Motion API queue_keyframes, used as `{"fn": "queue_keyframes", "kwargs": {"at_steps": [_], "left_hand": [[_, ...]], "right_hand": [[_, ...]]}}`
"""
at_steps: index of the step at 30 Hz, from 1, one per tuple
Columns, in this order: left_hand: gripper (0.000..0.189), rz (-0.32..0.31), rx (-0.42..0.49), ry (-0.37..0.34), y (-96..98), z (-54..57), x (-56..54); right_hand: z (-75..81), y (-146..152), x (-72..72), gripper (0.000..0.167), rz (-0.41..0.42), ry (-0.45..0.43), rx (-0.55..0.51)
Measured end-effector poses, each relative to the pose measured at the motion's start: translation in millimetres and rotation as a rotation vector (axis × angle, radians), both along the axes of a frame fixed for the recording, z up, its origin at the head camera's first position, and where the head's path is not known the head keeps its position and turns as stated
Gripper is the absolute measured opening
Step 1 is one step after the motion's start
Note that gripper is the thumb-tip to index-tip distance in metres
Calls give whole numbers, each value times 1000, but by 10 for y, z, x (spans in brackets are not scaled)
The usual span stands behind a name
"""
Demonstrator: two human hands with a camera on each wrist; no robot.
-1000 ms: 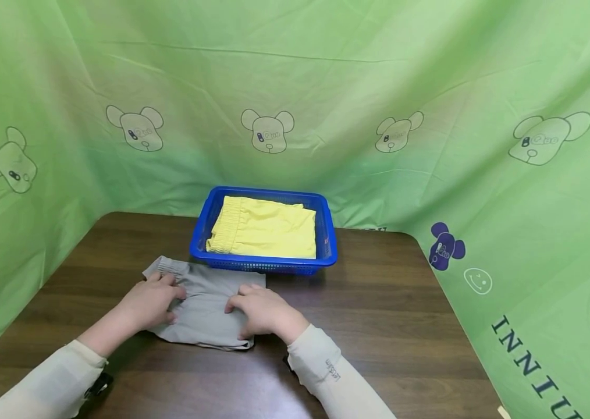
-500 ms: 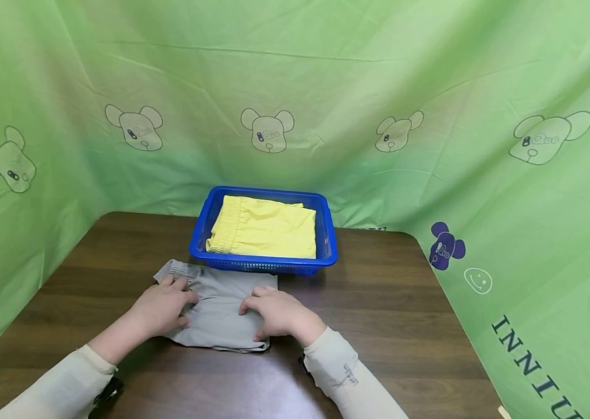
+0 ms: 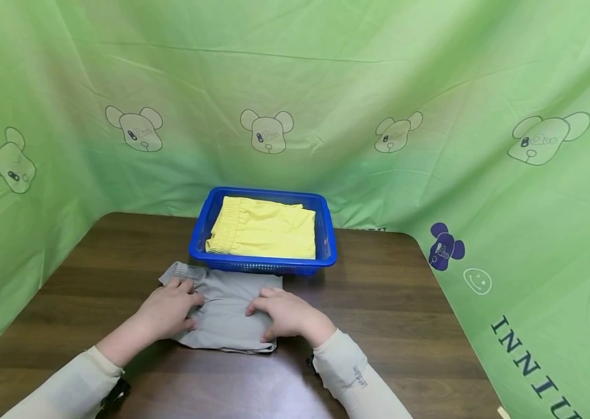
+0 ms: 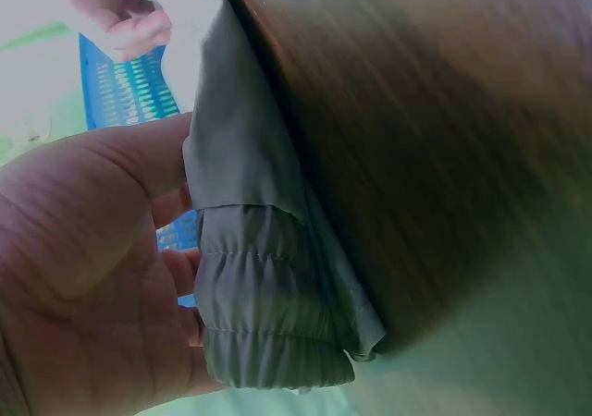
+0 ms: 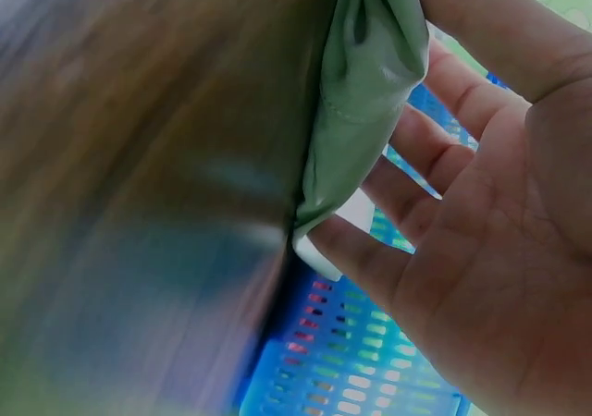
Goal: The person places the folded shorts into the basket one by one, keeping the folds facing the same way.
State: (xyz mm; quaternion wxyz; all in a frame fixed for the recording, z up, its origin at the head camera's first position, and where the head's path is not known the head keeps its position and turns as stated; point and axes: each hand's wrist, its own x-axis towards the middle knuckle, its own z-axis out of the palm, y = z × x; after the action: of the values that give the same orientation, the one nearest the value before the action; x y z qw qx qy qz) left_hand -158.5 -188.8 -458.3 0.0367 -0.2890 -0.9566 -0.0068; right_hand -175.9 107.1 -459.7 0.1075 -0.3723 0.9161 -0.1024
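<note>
Folded grey elastic-waist shorts (image 3: 232, 311) lie on the table in front of the basket, the gathered waistband (image 4: 264, 296) at their left end. My left hand (image 3: 166, 308) rests on the left part, its fingertips pressing the cloth just inside the waistband. On the right part lies my right hand (image 3: 287, 314), fingers spread and slightly bent, touching the top near the edge. In the right wrist view the fingers (image 5: 361, 259) reach over the folded edge of the cloth, with neither hand curled round it. The undersides of the folds are hidden.
Close behind the shorts stands a blue perforated plastic basket (image 3: 330, 235). Folded yellow elastic-waist clothing (image 3: 269, 230) lies inside it. The brown wooden table (image 3: 379, 326) has rounded far corners, and a green printed curtain (image 3: 326, 70) hangs around its back and sides.
Both hands and the grey shorts have slid to the right along the table, slightly toward the person. The basket and its yellow clothing have stayed in place.
</note>
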Motion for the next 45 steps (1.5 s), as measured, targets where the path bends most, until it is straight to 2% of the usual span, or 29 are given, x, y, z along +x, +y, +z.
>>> {"fn": "queue_keyframes", "kwargs": {"at_steps": [6,14,25,35,45], "left_hand": [[37,-2,17,26,84,-16,23],[37,-2,19,16,226,-42,32],[37,-16,17,78,352,-62,31],[39,-20,43,36,456,-89,16],[38,-12,48,29,541,-113,4]], "right_hand": [[25,110,4,53,-4,-25,-8],[39,260,43,53,-8,-30,-30],[34,405,45,53,-8,-34,-29],[28,537,77,53,-10,-42,-46],[2,638,62,54,-18,-64,-42]]}}
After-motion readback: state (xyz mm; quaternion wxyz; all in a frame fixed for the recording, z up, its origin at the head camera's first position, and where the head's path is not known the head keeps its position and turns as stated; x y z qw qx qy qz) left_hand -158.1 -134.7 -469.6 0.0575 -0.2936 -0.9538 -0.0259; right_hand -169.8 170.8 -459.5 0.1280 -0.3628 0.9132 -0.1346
